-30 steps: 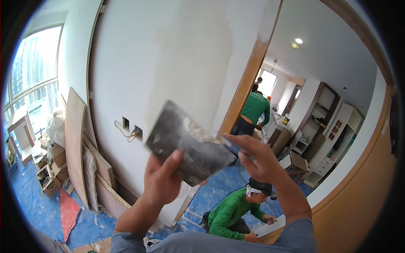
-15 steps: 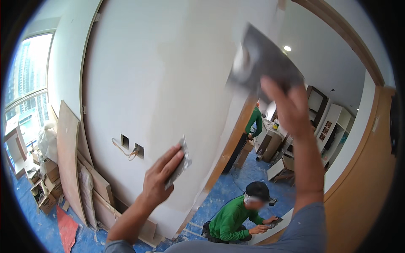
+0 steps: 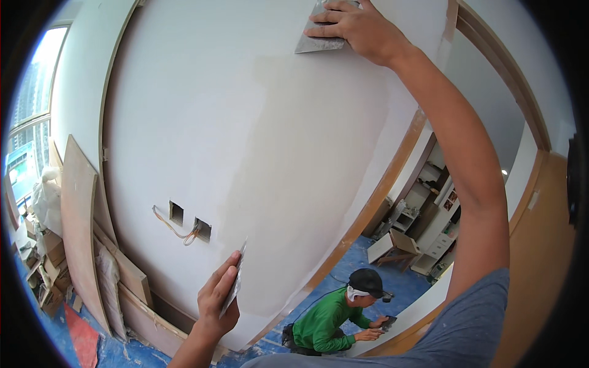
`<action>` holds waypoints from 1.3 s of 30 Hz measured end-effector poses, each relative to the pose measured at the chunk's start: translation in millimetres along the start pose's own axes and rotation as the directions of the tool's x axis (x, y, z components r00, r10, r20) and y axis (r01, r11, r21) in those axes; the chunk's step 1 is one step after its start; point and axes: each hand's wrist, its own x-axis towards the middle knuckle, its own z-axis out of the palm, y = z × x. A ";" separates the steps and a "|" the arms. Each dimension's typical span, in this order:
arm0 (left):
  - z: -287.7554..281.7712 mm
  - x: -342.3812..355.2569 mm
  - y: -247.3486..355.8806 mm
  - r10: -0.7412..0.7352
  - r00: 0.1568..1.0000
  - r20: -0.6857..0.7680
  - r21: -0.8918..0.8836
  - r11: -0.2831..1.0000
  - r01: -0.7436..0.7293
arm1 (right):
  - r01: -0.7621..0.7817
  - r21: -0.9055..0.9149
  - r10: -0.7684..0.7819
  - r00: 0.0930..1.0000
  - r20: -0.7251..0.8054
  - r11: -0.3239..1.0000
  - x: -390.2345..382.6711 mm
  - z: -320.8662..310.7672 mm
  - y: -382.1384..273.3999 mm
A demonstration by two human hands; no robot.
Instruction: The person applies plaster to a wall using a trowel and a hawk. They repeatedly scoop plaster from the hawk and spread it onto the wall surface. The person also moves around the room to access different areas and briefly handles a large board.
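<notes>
Right hand (image 3: 365, 30) is raised high on the wall (image 3: 178, 122), its fingers spread over the back of a broad grey blade (image 3: 314, 45), pressing it flat rather than gripping a handle. Left hand (image 3: 218, 293), lower down, pinches a 2nd plate (image 3: 233, 285) seen nearly edge-on, fingers on the outer side; whether its tip meets the wall, I cannot tell.

From here, uneven pressure or a tilt of the broad blade could let a corner dig in and score a line through the beige patch (image 3: 300, 159). Straying too far right could catch the wooden door trim (image 3: 383, 199), and the 2nd plate, if it dropped low, could snag the loose wires (image 3: 178, 232) by the 2 wall openings (image 3: 177, 213). Anything falling might land near the crouching co-worker in green (image 3: 328, 322).

The broad blade sits just above the patch, dull grey, streaked with pale smears along its lower edge. The 2nd plate is whitish and mottled; its far face is hidden, so any load there goes unseen.
</notes>
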 end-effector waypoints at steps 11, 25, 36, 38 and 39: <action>32.9 -2.2 -8.4 0.059 0.998 -0.008 -0.076 0.995 -0.059 | -0.042 0.001 0.042 0.999 0.030 0.999 -31.6 21.2 11.1; 67.3 -10.7 12.8 0.066 0.998 0.011 -0.112 0.992 -0.064 | -0.058 -0.125 0.034 0.981 -0.192 0.990 -161.1 55.5 43.6; 35.3 -12.6 26.7 0.061 0.998 -0.013 -0.044 0.997 -0.062 | -0.064 0.014 0.065 0.989 -0.129 0.998 -69.0 15.2 4.6; 33.4 -18.0 28.1 0.048 0.998 -0.034 -0.057 0.997 -0.050 | -0.058 0.038 0.063 0.986 -0.157 0.998 -28.1 16.7 -10.5; 31.6 -20.2 30.9 0.000 1.000 -0.020 -0.042 0.999 0.000 | -0.055 0.051 0.063 0.984 -0.165 0.997 -17.7 18.5 -12.9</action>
